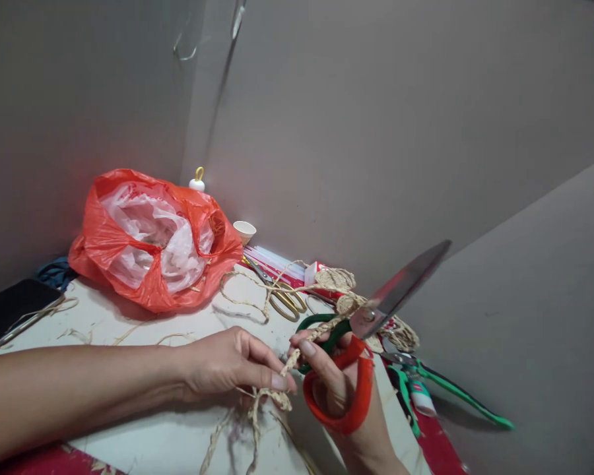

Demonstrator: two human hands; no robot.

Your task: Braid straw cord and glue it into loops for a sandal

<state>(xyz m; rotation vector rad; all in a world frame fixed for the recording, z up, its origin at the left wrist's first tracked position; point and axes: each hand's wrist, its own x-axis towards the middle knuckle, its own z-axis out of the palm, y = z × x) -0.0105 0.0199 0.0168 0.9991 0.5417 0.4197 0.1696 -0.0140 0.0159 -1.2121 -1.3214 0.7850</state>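
Note:
A braided straw cord (292, 360) runs between my hands, with loose strands hanging down at its lower end. My left hand (242, 363) pinches this cord between thumb and fingers. Large scissors (359, 402), with one red and one green handle, hang on my right hand (334, 382), whose thumb passes through the red loop. Their blades look closed and point up and to the right. The thumb and fingertips of that hand also press on the cord. Part of the green handle is hidden behind the cord and fingers.
A red plastic bag (143, 290) with a white bag inside stands at the back left. Behind the hands lie gold-handled scissors (290, 300) and coiled straw cord (336, 278). Green-handled pruners (462, 392) lie at right, a black phone-like slab (14, 310) at left. Grey walls enclose the table (178, 429).

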